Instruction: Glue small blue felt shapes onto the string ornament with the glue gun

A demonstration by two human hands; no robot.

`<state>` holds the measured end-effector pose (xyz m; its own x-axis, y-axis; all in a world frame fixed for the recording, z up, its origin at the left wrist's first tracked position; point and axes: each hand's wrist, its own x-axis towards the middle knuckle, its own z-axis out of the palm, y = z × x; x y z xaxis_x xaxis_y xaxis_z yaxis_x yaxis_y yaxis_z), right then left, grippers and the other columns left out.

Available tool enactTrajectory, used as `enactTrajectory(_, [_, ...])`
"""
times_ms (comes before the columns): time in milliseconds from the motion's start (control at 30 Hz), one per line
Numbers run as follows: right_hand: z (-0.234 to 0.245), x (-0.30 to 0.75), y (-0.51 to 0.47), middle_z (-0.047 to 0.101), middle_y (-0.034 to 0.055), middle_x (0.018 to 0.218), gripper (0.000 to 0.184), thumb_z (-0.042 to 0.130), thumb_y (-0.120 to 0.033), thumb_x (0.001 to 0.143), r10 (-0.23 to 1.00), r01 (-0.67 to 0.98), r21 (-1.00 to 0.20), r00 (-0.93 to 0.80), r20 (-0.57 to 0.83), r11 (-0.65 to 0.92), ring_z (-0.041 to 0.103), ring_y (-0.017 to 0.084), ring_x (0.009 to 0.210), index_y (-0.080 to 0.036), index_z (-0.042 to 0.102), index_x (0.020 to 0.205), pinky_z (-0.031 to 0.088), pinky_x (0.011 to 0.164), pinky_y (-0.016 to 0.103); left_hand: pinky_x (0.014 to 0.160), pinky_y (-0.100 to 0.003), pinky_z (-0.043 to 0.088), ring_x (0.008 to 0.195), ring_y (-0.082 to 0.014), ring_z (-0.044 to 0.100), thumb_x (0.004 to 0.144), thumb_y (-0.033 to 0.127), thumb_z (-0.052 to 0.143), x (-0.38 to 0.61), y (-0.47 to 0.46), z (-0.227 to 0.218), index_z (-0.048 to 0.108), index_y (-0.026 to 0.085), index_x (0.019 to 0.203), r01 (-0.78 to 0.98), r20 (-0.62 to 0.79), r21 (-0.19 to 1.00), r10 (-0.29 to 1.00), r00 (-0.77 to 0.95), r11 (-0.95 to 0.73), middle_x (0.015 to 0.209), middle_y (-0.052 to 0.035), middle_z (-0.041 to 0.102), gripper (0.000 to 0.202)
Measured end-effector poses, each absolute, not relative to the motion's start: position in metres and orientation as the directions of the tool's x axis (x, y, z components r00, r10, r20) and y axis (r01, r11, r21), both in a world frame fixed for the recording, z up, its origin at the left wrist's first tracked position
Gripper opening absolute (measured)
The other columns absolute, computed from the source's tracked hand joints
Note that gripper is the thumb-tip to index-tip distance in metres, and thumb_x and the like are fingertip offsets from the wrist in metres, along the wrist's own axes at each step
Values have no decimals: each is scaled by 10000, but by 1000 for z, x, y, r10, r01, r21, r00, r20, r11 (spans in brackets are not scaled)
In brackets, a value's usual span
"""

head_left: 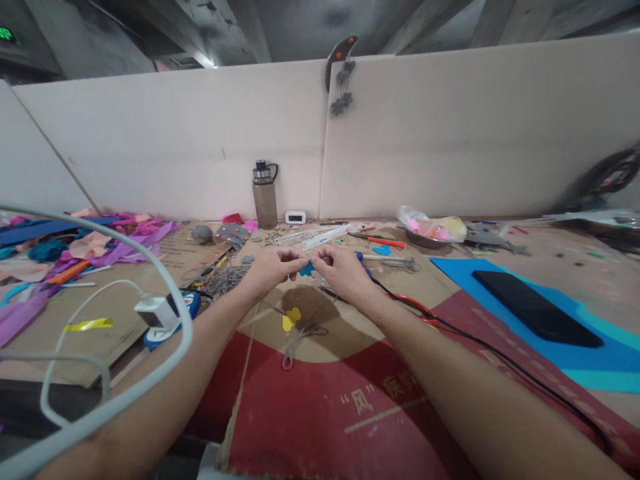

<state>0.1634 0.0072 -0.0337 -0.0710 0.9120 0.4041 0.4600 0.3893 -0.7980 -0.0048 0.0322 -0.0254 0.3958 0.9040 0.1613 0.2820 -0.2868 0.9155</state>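
My left hand (273, 268) and my right hand (341, 269) meet over the middle of the table, fingers curled, pinching a small blue felt piece (307, 269) between them. The right hand also seems to hold a blue-handled tool (364, 263) with a black cord (480, 343) trailing back along my forearm. Below the hands lie a yellow felt piece (291, 319) and a grey cord loop (296, 340) on the cardboard.
Cardboard sheets (345, 400) cover the table. A water bottle (265, 194) and small clock (295, 217) stand at the back wall. Purple and pink scraps (120, 240) lie left, a white charger with cable (155, 311) front left. A black phone (535, 308) rests on blue sheet at right; a bag of scraps (435, 228) behind.
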Motion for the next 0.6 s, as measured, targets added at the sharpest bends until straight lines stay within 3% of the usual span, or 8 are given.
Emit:
enactTrajectory(267, [-33, 167, 9, 547, -7, 663, 228, 467, -339, 825, 892, 422, -792, -107, 438, 440, 469, 132, 654, -170, 602, 755, 367, 630, 264, 419, -199, 235, 434, -56, 349, 693, 488, 635, -6, 34, -25, 632, 140, 726, 275, 195, 913, 913, 359, -303, 502, 33, 476, 349])
enactTrajectory(400, [-35, 166, 10, 521, -21, 653, 186, 547, -317, 777, 899, 366, -824, -105, 425, 433, 445, 120, 603, -170, 625, 860, 359, 571, 247, 421, -203, 228, 433, -54, 337, 696, 485, 635, -6, 33, -24, 621, 143, 718, 263, 205, 915, 912, 355, -308, 505, 37, 466, 343])
enactTrajectory(600, [-31, 167, 6, 529, -18, 620, 137, 542, -288, 772, 901, 420, -804, -90, 424, 420, 447, 119, 581, -169, 610, 766, 352, 558, 248, 439, -203, 260, 474, -65, 379, 675, 500, 660, -6, 31, -21, 658, 147, 734, 258, 181, 921, 906, 382, -292, 553, 22, 505, 358])
